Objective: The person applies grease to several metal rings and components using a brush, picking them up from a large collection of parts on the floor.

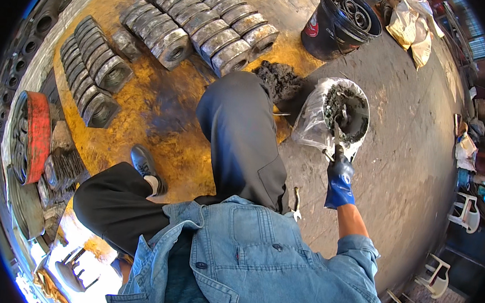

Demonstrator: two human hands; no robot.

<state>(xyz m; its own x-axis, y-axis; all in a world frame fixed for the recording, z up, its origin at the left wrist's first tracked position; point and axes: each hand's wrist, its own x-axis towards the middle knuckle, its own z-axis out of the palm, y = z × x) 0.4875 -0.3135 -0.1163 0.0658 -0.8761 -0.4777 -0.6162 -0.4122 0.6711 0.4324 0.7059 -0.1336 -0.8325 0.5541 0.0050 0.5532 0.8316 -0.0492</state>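
My right hand (340,179), in a blue and black rubber glove, is closed on the handle of a slim metal tool (337,133). Its far end dips into a white bucket (366,113) lined with clear plastic and holding a dark, lumpy, grease-like paste (351,106); the paste hides the tool's tip. Beside the bucket, a heap of dark clumpy material (282,80) lies on the floor. At the lower left, only a blue sliver of what seems my gloved left hand (117,265) shows past the denim jacket; its fingers are hidden.
Rows of greasy metal rings (206,29) stand on the yellow-stained floor (167,100). A black bucket of metal rings (343,25) is at the far side. An open-end wrench (296,204) lies by my knee. A red-rimmed drum (37,138) stands left, white plastic chairs (465,213) right.
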